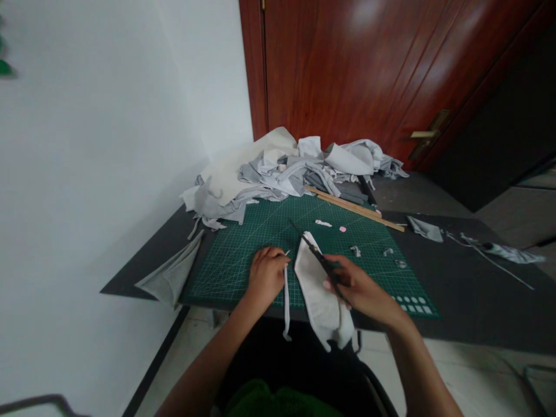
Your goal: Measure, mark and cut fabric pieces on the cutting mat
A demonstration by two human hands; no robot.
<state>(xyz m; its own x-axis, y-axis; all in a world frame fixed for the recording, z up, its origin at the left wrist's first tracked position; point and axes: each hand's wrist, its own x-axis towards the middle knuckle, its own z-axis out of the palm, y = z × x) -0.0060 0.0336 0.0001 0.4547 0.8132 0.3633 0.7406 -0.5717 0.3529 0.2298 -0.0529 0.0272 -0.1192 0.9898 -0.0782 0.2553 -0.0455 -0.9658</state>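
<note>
My left hand [268,271] rests on the green cutting mat [230,260], its fingers closed on a thin white fabric strip [286,307] that hangs past the table's front edge. In my right hand [354,286] is a pair of black scissors [324,262], blades pointing up and to the left. The blades lie over the upper end of a pale fabric piece [315,295], whose lower end droops over the table edge toward my lap. Whether the blades touch the fabric cannot be made out.
Behind the mat lies a heap of grey and white fabric [278,174]. Wooden rulers [356,208] cross the mat's back right. Small scraps [355,251] dot the mat. Folded grey fabric [171,272] sits at the left edge; more fabric [425,229] lies right.
</note>
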